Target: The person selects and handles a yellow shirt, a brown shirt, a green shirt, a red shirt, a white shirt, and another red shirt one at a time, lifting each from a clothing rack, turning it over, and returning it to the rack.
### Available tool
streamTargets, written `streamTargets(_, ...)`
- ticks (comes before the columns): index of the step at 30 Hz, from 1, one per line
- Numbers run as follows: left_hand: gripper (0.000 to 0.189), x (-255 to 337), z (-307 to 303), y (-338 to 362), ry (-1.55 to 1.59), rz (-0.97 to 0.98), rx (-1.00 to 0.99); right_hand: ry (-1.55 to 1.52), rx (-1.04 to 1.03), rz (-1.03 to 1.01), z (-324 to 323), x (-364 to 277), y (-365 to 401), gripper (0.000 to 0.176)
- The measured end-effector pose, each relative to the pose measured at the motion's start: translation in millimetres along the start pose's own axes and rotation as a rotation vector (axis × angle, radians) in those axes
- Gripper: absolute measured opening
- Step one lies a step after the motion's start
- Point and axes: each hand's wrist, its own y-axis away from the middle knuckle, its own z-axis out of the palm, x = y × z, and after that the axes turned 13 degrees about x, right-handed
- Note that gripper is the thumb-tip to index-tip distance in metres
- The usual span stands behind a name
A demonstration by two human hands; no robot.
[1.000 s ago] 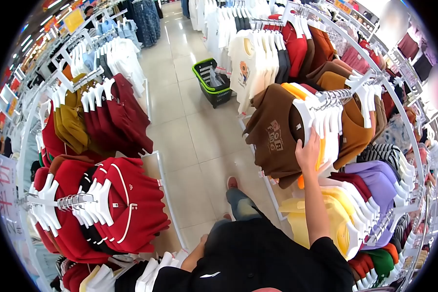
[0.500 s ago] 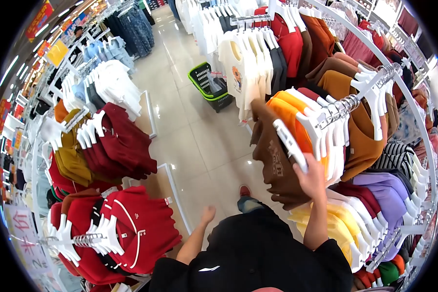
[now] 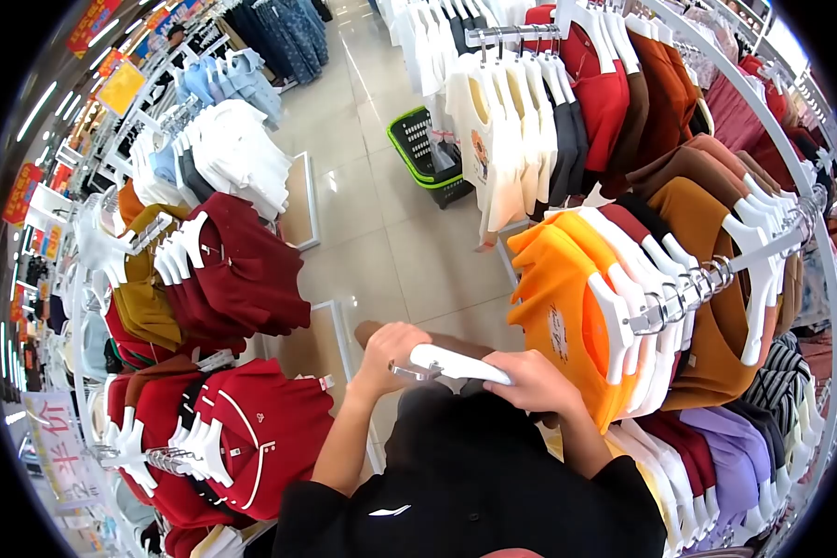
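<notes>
In front of my body I hold a white hanger (image 3: 463, 364) with a brown sweatshirt (image 3: 448, 342) on it. My left hand (image 3: 389, 355) is closed at the hanger's left end, by its metal hook, against the brown cloth. My right hand (image 3: 536, 381) is wrapped around the right end of the same hanger. Most of the sweatshirt is hidden behind my hands and the hanger. Just right of my right hand, an orange sweatshirt (image 3: 560, 312) with small lettering is first on a metal rack arm (image 3: 688, 296).
Dark red tops (image 3: 251, 265) and red tops with white trim (image 3: 265, 432) hang on the left. A black basket with a green rim (image 3: 428, 158) stands on the tiled aisle floor (image 3: 367, 223). Cream T-shirts (image 3: 493, 126) hang at the back right, purple and yellow tops lower right.
The brown sweatshirt on its hanger has moved from beside the right rack to in front of my body. My left hand has risen and closed on it; my right hand has moved left.
</notes>
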Motion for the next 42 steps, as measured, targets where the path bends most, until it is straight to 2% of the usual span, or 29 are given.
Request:
streamTargets(3,0.026,-9,-18,2,-0.135,0.027,-0.077,-0.239,-0.142,0.041,-10,4,-16,0.031)
streamTargets(4,0.021,-10,-26,-5,-0.161,0.068,-0.057,-0.315,-0.234,0.077,-17,13,-22,0.039)
streamTargets(5,0.020,-12,-33,-13,-0.164,0.088,-0.009,-0.454,-0.351,0.236,-19,39,-23,0.050)
streamTargets(7,0.019,-18,-50,-30,-0.168,0.128,0.089,-0.845,-0.220,0.210,-4,85,-33,0.067)
streamTargets(8,0.017,-20,-59,-41,-0.222,0.156,0.108,-1.031,-0.302,0.252,-4,91,-42,0.079)
streamTargets(9,0.016,-23,-66,-49,-0.235,0.190,0.176,-1.202,-0.330,0.360,2,105,-46,0.079)
streamTargets(12,0.018,-35,-92,-72,-0.241,0.128,0.245,-1.244,-0.066,0.700,46,157,-60,0.069)
streamTargets(14,0.027,-51,-106,-77,-0.323,0.074,0.256,-1.229,0.056,0.827,69,174,-68,0.066)
streamTargets(17,0.044,-68,-128,-86,-0.447,0.029,0.301,-1.179,0.116,0.920,90,181,-75,0.061)
streamTargets(19,0.041,-82,-136,-99,-0.422,-0.043,0.449,-1.152,0.114,0.950,103,183,-83,0.059)
streamTargets(21,0.043,-92,-148,-104,-0.523,-0.331,0.398,-1.121,0.103,0.971,114,182,-88,0.056)
streamTargets(25,0.047,-151,-161,-98,-0.645,-0.551,0.331,-1.086,0.125,0.994,151,184,-107,0.053)
streamTargets(26,0.048,-164,-164,-97,-0.665,-0.594,0.311,-1.083,0.185,0.983,162,187,-113,0.059)
streamTargets(29,0.052,-203,-170,-93,-0.665,-0.713,0.257,-1.131,0.030,0.916,179,189,-133,0.070)
streamTargets(30,0.052,-214,-172,-94,-0.653,-0.724,0.249,-1.118,0.043,1.021,181,180,-138,0.080)
streamTargets(33,0.052,-239,-178,-98,-0.613,-0.751,0.232,-1.157,0.174,1.047,184,127,-168,0.081)
streamTargets(40,0.051,-275,-198,-118,-0.544,-0.750,0.234,-1.319,0.230,1.032,192,108,-195,0.081)
streamTargets(42,0.051,-283,-204,-124,-0.526,-0.748,0.237,-1.285,0.227,0.950,204,125,-191,0.076)
